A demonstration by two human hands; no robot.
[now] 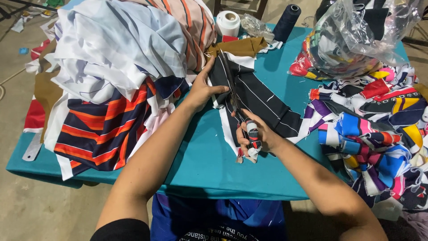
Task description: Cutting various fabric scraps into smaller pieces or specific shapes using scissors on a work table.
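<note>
A tall heap of fabric crowds the left half of the teal table, pale blue and white cloth on top, navy-and-orange striped pieces spilling toward the near edge; it presses right up against the person's left forearm. On the right lies a spread of bright multicoloured scraps, and behind it a clear plastic bag stuffed with more cloth. At the far edge stand a white thread spool and a dark navy thread cone, with a brown folded piece just in front of them.

The left hand lies flat and mostly open, fingers stretched forward, pressing down the near edge of a black pinstriped cloth that runs diagonally across the middle of the table; the right hand is closed around the handles of a pair of scissors, handles wrapped in striped cloth strips, the blades pointing away from the person and lying on the black cloth just beside the left thumb; how far the blades are parted cannot be told.

The table is covered in teal cloth dotted with thread bits; beneath is a bare concrete floor, with scraps lying at the far left.
</note>
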